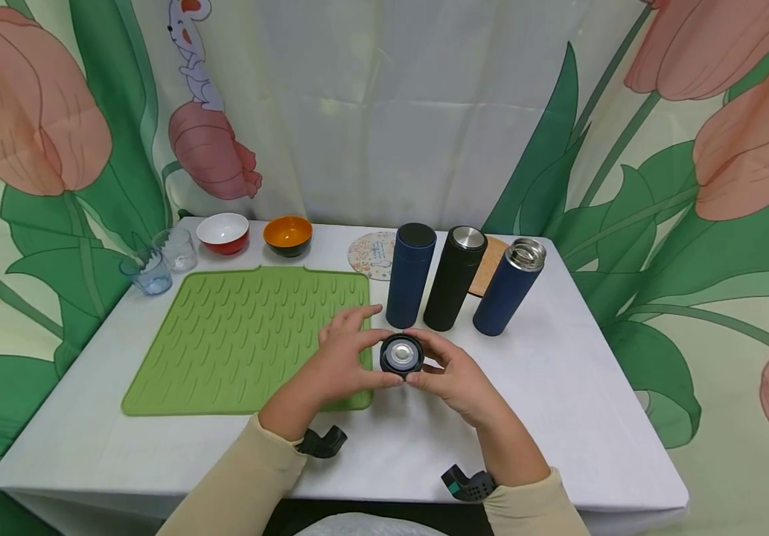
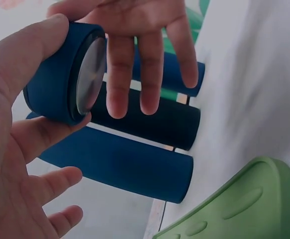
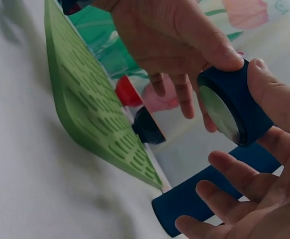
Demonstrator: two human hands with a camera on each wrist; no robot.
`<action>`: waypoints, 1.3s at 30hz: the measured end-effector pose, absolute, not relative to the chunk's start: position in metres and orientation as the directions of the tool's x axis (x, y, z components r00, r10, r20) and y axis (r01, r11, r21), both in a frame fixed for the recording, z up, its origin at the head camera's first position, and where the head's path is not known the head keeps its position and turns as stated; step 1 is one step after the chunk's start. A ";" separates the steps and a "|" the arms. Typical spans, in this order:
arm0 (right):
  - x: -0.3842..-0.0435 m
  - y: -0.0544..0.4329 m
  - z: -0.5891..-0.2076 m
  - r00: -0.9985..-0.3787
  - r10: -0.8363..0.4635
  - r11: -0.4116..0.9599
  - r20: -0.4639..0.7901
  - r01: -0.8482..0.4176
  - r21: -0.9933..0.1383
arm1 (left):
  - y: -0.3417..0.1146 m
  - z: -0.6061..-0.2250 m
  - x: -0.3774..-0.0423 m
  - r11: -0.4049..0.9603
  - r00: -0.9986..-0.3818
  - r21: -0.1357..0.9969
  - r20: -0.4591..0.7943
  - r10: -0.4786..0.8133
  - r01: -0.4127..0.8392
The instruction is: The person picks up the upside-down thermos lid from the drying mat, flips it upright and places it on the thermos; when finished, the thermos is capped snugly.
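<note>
Between both hands is a dark blue bottle lid (image 1: 402,354), held above the table with its ringed underside turned up toward the head view. My left hand (image 1: 346,356) pinches it from the left with thumb and index finger, its other fingers spread. From the right side, my right hand (image 1: 454,376) grips the same lid between thumb and index finger. A shiny metal disc on the lid's top shows in both wrist views. Beyond the hands stand a capped blue bottle (image 1: 411,279), a black bottle (image 1: 454,283) with a silver top, and a lidless blue bottle (image 1: 506,294) with a steel mouth.
A green drying mat (image 1: 243,342) covers the table's left half. Behind it are a red bowl (image 1: 225,242), an orange-lined bowl (image 1: 288,249) and two glasses (image 1: 176,249). A patterned round coaster (image 1: 367,257) and a wooden round board (image 1: 489,266) lie behind the bottles.
</note>
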State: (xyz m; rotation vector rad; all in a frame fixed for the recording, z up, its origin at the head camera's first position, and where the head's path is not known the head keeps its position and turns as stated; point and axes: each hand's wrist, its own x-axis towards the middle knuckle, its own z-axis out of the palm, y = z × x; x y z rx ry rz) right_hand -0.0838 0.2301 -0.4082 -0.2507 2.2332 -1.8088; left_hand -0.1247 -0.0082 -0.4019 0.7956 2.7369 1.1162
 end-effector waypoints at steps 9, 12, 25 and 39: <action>-0.083 0.229 -0.402 -0.968 -0.253 0.342 0.001 -0.091 -0.935 | -0.009 -0.397 -0.125 0.600 -0.869 0.703 0.053 0.491 0.382; -0.083 0.228 -0.398 -0.968 -0.245 0.406 0.053 -0.152 -0.901 | -0.011 -0.397 -0.126 0.623 -0.867 0.695 0.001 0.499 0.359; -0.077 0.224 -0.395 -0.750 -0.399 0.601 0.527 -0.648 -0.468 | -0.023 -0.398 -0.132 0.187 -0.677 0.970 -0.033 0.735 0.155; -0.077 0.222 -0.396 -0.599 -0.482 0.606 0.639 -0.755 -0.250 | -0.021 -0.402 -0.127 0.160 -0.728 0.986 -0.134 0.672 -0.034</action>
